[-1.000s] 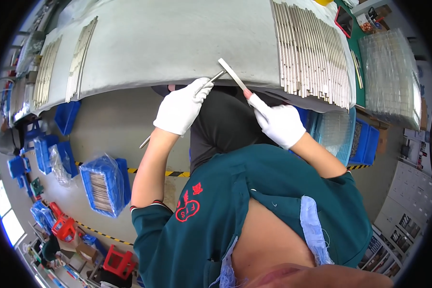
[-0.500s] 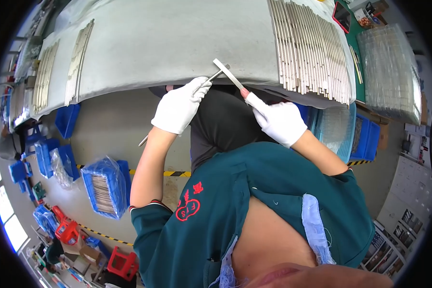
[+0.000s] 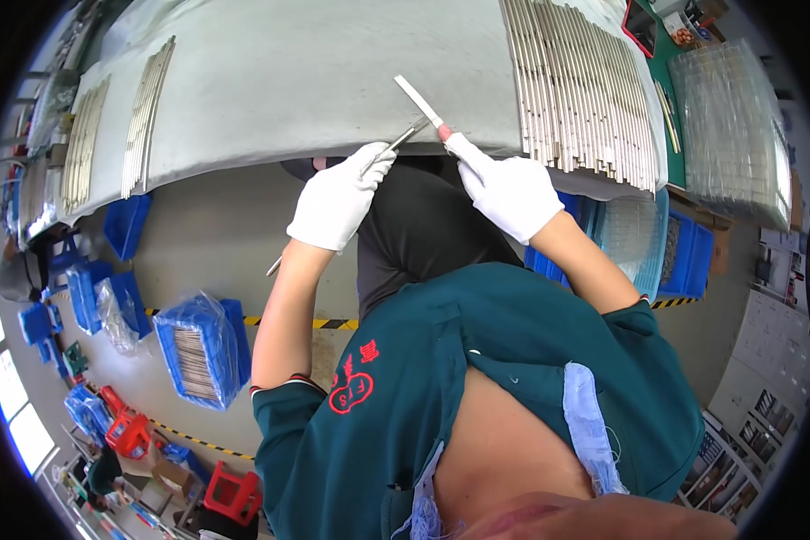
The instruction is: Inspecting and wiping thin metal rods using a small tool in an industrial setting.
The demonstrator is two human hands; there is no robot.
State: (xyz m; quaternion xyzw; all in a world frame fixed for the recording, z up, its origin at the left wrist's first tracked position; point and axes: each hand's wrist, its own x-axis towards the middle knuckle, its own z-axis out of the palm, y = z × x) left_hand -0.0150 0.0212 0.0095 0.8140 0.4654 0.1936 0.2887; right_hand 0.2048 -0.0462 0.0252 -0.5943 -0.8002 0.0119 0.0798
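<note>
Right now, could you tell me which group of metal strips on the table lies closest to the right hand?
The large batch of strips at the table's right end, just beyond the right hand; the two smaller groups lie far left.

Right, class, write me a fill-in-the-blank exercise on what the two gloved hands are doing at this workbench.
1. Both hands wear ____ gloves.
2. The right hand holds a flat metal strip with a ____ tip at its fingers.
3. The left hand holds a thin metal tool that points toward the ____.
4. Rows of metal strips lie on the ____ table cover.

Missing words: white; red; strip; grey
</note>
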